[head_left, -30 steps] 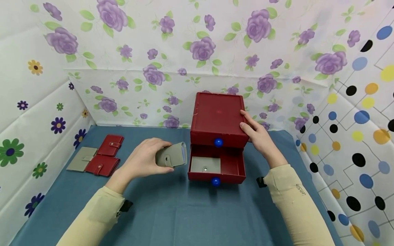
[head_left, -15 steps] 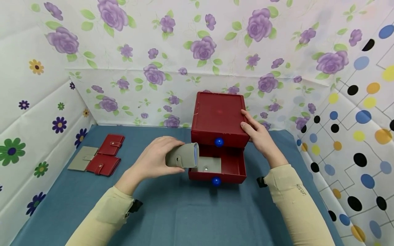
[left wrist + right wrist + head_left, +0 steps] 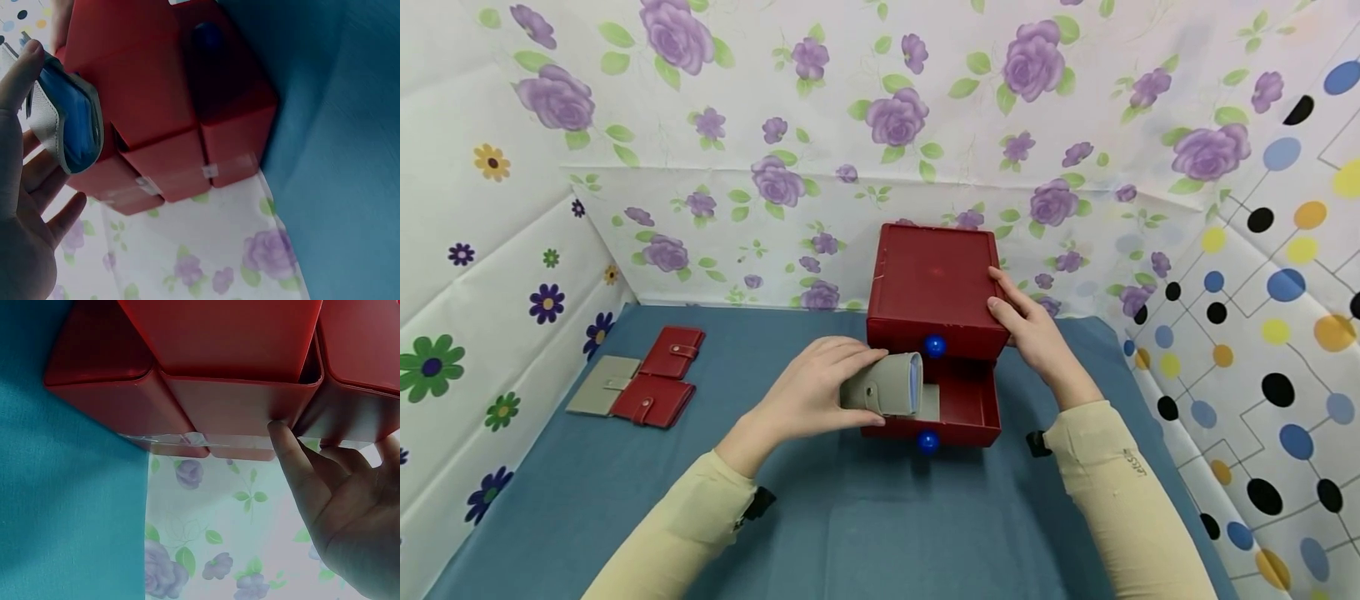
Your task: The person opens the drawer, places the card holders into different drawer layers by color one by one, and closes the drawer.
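Note:
In the head view, my left hand (image 3: 816, 383) pinches a grey card wallet (image 3: 880, 386) between thumb and fingers. The wallet has a snap strap and blue sleeves (image 3: 74, 122) inside. It is tilted over the pulled-out lower drawer (image 3: 970, 429) of a red two-knob drawer box (image 3: 934, 275). Inside that drawer lies another grey wallet (image 3: 931, 404), now partly covered by the held one. My right hand (image 3: 1033, 333) touches the box's right side, its thumb (image 3: 290, 453) pressed against the red wall in the right wrist view.
Two red wallets (image 3: 672, 353) and a flat grey wallet (image 3: 602, 385) lie at the left of the blue cloth (image 3: 850, 517). Blue knobs (image 3: 928, 442) stick out from the drawer fronts. A flowered sheet (image 3: 715, 225) hangs close behind the box.
My left hand has carried the grey card wallet rightward, from beside the box to over the lower drawer. My right hand has stayed at the box's side.

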`<state>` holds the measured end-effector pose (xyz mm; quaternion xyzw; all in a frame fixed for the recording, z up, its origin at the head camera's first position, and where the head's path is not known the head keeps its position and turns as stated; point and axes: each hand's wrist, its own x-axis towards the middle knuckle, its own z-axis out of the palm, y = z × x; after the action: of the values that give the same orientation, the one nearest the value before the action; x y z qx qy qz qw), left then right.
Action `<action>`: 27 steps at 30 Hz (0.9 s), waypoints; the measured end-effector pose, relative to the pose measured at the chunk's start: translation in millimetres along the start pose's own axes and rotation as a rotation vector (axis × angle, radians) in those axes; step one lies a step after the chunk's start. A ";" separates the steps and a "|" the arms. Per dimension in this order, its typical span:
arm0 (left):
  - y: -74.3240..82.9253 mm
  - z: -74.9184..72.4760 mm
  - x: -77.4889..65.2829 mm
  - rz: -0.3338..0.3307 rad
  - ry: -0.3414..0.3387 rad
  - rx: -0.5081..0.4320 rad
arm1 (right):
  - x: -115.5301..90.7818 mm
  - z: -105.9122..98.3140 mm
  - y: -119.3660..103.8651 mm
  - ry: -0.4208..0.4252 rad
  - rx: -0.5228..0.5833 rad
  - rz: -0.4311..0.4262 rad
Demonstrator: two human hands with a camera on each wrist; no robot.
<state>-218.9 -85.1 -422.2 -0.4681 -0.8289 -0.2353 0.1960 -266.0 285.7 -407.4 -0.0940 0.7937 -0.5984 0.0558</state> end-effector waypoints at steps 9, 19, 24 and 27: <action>17.6 11.5 23.4 -0.003 -0.003 0.029 | 0.1 0.4 0.4 0.004 0.003 -0.008; 34.8 25.1 41.1 -0.037 -0.101 0.064 | 0.8 -2.1 -2.5 0.005 0.005 0.017; 40.0 30.7 44.6 -0.056 -0.141 0.082 | 1.2 -2.6 -3.9 0.004 0.005 0.013; 41.8 34.8 45.5 -0.072 -0.160 0.080 | 1.3 -2.3 -3.2 0.006 0.016 0.008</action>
<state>-208.4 -15.1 -417.0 -0.4473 -0.8669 -0.1707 0.1389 -267.5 286.7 -403.6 -0.0886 0.7895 -0.6046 0.0564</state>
